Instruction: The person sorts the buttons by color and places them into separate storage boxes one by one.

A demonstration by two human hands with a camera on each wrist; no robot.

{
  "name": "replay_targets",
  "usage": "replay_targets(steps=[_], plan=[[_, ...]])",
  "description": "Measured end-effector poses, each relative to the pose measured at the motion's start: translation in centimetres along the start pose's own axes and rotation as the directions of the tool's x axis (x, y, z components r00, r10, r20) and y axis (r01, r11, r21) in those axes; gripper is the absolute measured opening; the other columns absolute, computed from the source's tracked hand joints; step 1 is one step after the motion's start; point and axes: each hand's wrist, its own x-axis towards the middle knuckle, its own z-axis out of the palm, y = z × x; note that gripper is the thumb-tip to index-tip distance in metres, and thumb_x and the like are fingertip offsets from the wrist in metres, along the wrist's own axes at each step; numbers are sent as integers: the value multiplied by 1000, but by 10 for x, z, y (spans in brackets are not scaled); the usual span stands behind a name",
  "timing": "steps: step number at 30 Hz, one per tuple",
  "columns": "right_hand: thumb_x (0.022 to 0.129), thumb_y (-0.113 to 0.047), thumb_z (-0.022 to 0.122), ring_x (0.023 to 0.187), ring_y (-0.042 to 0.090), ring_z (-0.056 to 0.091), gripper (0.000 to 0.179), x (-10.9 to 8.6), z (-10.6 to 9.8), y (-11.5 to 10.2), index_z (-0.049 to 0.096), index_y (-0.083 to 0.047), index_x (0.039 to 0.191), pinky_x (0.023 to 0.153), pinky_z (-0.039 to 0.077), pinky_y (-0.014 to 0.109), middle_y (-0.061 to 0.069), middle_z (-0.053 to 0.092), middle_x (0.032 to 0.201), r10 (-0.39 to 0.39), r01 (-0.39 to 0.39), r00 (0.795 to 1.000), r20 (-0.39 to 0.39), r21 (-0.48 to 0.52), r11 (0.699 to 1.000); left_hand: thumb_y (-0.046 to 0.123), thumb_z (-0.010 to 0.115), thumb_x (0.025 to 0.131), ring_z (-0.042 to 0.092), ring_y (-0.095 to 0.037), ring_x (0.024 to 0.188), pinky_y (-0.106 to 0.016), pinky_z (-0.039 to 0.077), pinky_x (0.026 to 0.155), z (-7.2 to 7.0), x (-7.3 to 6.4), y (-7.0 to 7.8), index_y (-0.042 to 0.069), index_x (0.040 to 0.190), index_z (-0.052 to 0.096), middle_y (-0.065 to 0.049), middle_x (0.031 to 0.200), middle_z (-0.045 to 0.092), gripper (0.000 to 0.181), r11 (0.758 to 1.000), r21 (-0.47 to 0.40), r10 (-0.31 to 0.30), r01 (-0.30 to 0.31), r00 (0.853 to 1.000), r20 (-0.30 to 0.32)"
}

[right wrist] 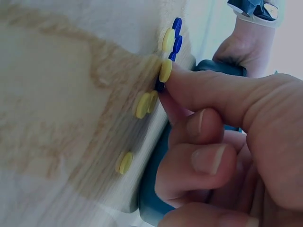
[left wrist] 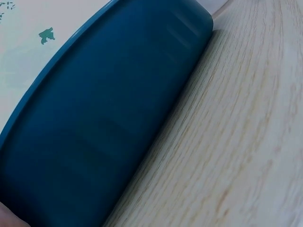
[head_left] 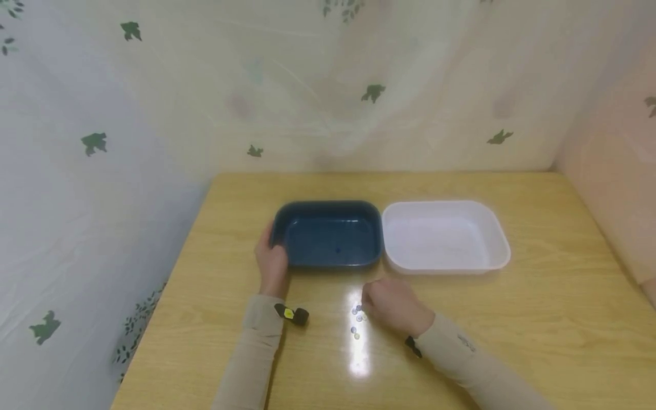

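Note:
My left hand grips the left end of a dark blue tray, thumb at its near left corner. The tray's outer wall fills much of the left wrist view. My right hand is low over the table in front of the trays, its thumb and index finger pinching a dark blue button among the others; the other fingers are curled. Several small round yellow buttons and blue buttons lie around the fingertips. One small dark button is inside the blue tray.
A white tray stands right beside the blue one, on its right. Both rest on a wood-grain table. Behind and at the sides hangs pale sheeting with green leaf and bird prints.

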Motion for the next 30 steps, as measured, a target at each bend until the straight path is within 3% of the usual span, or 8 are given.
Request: replay_targets(steps=[5, 15, 22, 30], plan=[[84, -16, 67, 61, 11, 54, 11, 1, 3, 1, 63, -15, 74, 57, 47, 29, -7, 59, 67, 5, -5, 1000, 15, -5, 1000, -18, 37, 79, 34, -19, 139, -29, 28, 115, 0, -1, 0, 7, 145, 44, -6, 150, 42, 71, 1000, -21, -9, 9, 1000, -3], [89, -24, 66, 60, 10, 52, 18, 0, 9, 4, 58, -17, 74, 55, 46, 29, -9, 55, 66, -73, 73, 997, 2, -52, 996, -17, 37, 79, 33, -20, 140, -31, 26, 116, 0, -2, 0, 5, 145, 43, -8, 150, 42, 70, 1000, -3, 6, -6, 1000, -3], [92, -26, 64, 62, 7, 51, 16, -2, 10, 7, 57, -18, 79, 56, 46, 26, -11, 53, 69, -63, 63, 998, 6, -12, 998, -17, 37, 78, 32, -21, 140, -32, 26, 116, 0, -1, 0, 5, 145, 43, -7, 150, 41, 71, 1000, 14, 20, -20, 1000, 3], [89, -16, 66, 62, 4, 49, 13, -2, 1, 5, 57, -18, 80, 55, 45, 22, -12, 55, 71, -115, 116, 993, -39, 43, 992, -16, 38, 80, 33, -20, 140, -32, 26, 116, 1, 0, 0, 5, 145, 43, -7, 150, 41, 69, 999, 45, 24, -24, 1000, 2]])
